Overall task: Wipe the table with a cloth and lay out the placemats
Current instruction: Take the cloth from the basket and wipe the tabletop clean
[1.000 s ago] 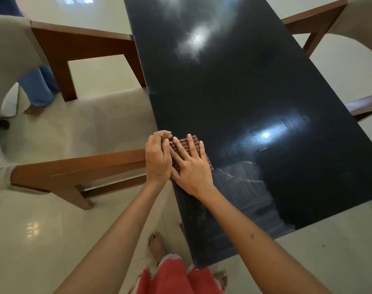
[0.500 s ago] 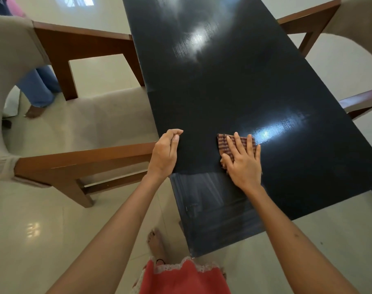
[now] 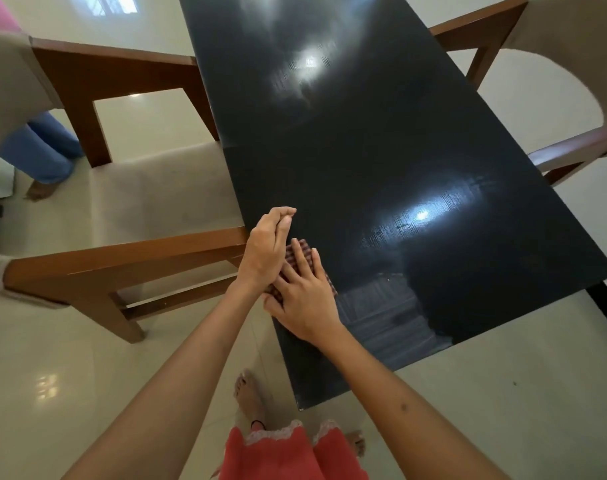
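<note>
Cloth point(image 3: 297, 259), a checked red-brown piece, lies flat on the dark table point(image 3: 381, 140) at its left edge, near the near-left corner, mostly covered by the hands.

The right hand point(image 3: 304, 299) lies on top of it, palm down, fingers straight and slightly spread, pressing it to the tabletop; nothing is gripped. The fingertips point toward the far end of the table, and a strip of cloth shows beyond them and along the hand's right side.

The left hand point(image 3: 265, 251) sits at the table's left edge just beside the right hand, overlapping its thumb side. Its fingers are drawn together and loosely bent, the tips over the tabletop. Whether it touches the cloth or the table edge cannot be told, and it holds nothing visible.

A streaked, duller patch shows on the tabletop to the right of the hands, toward the near edge.

A wooden chair point(image 3: 122, 209) with a pale seat stands against the left edge, its armrest touching the table beside the left hand. Another chair point(image 3: 555, 64) stands at the right edge.
</note>
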Demonstrator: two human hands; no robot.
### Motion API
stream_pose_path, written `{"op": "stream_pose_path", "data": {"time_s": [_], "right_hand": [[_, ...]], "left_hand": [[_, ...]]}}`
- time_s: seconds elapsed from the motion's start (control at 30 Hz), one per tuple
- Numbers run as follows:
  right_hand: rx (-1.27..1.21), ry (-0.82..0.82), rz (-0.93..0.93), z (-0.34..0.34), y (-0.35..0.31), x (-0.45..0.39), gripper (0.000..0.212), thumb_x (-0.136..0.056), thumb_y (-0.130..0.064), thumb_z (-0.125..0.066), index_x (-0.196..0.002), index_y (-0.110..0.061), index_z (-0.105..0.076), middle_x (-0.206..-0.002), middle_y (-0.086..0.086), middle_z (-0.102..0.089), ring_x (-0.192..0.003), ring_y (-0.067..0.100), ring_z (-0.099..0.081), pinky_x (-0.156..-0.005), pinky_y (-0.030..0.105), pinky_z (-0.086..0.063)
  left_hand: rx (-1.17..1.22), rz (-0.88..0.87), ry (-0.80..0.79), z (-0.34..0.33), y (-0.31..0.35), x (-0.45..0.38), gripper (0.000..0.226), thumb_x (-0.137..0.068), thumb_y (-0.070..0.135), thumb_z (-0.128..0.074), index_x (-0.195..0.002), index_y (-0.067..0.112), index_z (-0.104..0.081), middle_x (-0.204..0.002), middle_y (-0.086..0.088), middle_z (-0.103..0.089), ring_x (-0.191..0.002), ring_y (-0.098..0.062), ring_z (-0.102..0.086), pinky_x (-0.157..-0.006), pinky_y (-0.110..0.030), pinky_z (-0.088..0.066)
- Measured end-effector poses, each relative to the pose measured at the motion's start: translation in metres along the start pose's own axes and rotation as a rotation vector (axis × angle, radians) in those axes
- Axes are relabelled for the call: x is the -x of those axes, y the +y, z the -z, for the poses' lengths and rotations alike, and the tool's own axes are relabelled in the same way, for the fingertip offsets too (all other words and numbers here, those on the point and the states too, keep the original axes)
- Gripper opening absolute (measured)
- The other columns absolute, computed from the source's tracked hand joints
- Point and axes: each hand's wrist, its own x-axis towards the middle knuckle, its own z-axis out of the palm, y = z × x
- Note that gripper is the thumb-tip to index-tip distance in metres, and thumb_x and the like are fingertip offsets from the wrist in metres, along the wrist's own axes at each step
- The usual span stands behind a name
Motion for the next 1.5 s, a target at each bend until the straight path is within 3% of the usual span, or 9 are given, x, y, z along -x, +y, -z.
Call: {"op": "stream_pose_path", "data": {"time_s": [0.2, 0.37, 0.53, 0.63, 0.8, 0.97, 1.1, 1.27, 1.5], "right_hand": [[0.053, 0.015, -0.134, 0.010, 0.074, 0.021, 0.062, -0.090, -0.053, -0.041, -0.148, -0.036, -0.032, -0.157, -0.006, -0.029, -0.148, 0.029, -0.017, -0.117, 0.056, -0.016], [0.109, -0.079, -0.357, 0.030, 0.145, 0.048, 0.063, -0.091, -0.060, -0.018, -0.149, -0.037, -0.010, -0.162, -0.007, -0.012, -0.150, 0.025, 0.001, -0.120, 0.049, -0.002], [0.099, -0.045, -0.415, 0.026, 0.117, 0.045, 0.064, -0.093, -0.058, -0.025, -0.152, -0.035, -0.022, -0.161, -0.005, -0.017, -0.149, 0.031, -0.004, -0.119, 0.053, -0.005], [0.069, -0.037, -0.284, 0.018, 0.074, 0.041, 0.063, -0.093, -0.057, -0.032, -0.151, -0.035, -0.026, -0.160, -0.003, -0.022, -0.148, 0.034, -0.010, -0.117, 0.057, -0.012], [0.023, -0.075, -0.069, 0.005, 0.004, 0.033, 0.055, -0.098, -0.053, -0.029, -0.147, -0.028, -0.036, -0.159, 0.001, -0.026, -0.149, 0.031, 0.000, -0.119, 0.056, -0.006], [0.048, -0.068, -0.003, 0.007, 0.026, 0.043, 0.057, -0.097, -0.051, -0.030, -0.148, -0.028, -0.033, -0.158, 0.001, -0.027, -0.149, 0.030, -0.004, -0.118, 0.055, -0.010], [0.074, -0.021, -0.168, 0.014, 0.086, 0.063, 0.062, -0.091, -0.054, -0.033, -0.150, -0.036, -0.029, -0.159, -0.004, -0.025, -0.149, 0.030, -0.013, -0.118, 0.055, -0.011], [0.086, -0.060, -0.382, 0.031, 0.151, 0.088, 0.067, -0.090, -0.059, -0.017, -0.152, -0.037, -0.018, -0.162, -0.007, -0.012, -0.150, 0.027, 0.001, -0.120, 0.051, -0.001], [0.050, 0.012, -0.480, 0.024, 0.100, 0.088, 0.066, -0.090, -0.057, -0.023, -0.152, -0.034, -0.024, -0.161, -0.005, -0.017, -0.149, 0.032, -0.002, -0.119, 0.054, -0.003]], "left_hand": [[-0.012, -0.026, -0.031, -0.008, 0.007, -0.004, 0.029, -0.103, 0.025, -0.036, -0.121, 0.015, -0.057, -0.114, -0.004, -0.061, -0.107, -0.009, -0.056, -0.095, -0.027, -0.045], [-0.018, -0.032, -0.042, -0.011, 0.013, -0.005, 0.030, -0.103, 0.024, -0.036, -0.121, 0.014, -0.057, -0.114, -0.003, -0.061, -0.106, -0.008, -0.055, -0.093, -0.020, -0.043], [-0.034, -0.043, -0.081, -0.013, 0.010, -0.011, 0.030, -0.103, 0.025, -0.036, -0.122, 0.015, -0.057, -0.114, -0.003, -0.061, -0.107, -0.010, -0.055, -0.095, -0.025, -0.043], [-0.031, -0.058, -0.103, -0.017, 0.011, -0.016, 0.030, -0.103, 0.025, -0.036, -0.121, 0.015, -0.057, -0.112, -0.003, -0.061, -0.106, -0.010, -0.055, -0.094, -0.027, -0.044], [-0.029, -0.078, -0.070, -0.027, 0.022, -0.013, 0.031, -0.103, 0.026, -0.035, -0.123, 0.015, -0.056, -0.115, -0.002, -0.061, -0.108, -0.007, -0.055, -0.093, -0.017, -0.042], [-0.046, -0.081, -0.054, -0.033, 0.025, 0.006, 0.031, -0.103, 0.028, -0.035, -0.123, 0.016, -0.056, -0.114, -0.001, -0.060, -0.107, -0.007, -0.055, -0.094, -0.022, -0.044], [-0.039, -0.054, -0.007, -0.030, 0.024, 0.027, 0.030, -0.103, 0.027, -0.036, -0.121, 0.017, -0.057, -0.111, -0.003, -0.061, -0.104, -0.010, -0.056, -0.093, -0.027, -0.045], [-0.041, -0.006, 0.009, -0.024, 0.017, 0.048, 0.030, -0.103, 0.029, -0.036, -0.120, 0.018, -0.058, -0.110, -0.002, -0.062, -0.104, -0.010, -0.056, -0.093, -0.028, -0.045], [-0.024, -0.032, -0.031, -0.007, 0.012, 0.044, 0.031, -0.103, 0.029, -0.035, -0.121, 0.018, -0.056, -0.112, -0.002, -0.062, -0.106, -0.010, -0.057, -0.094, -0.029, -0.046]]}}
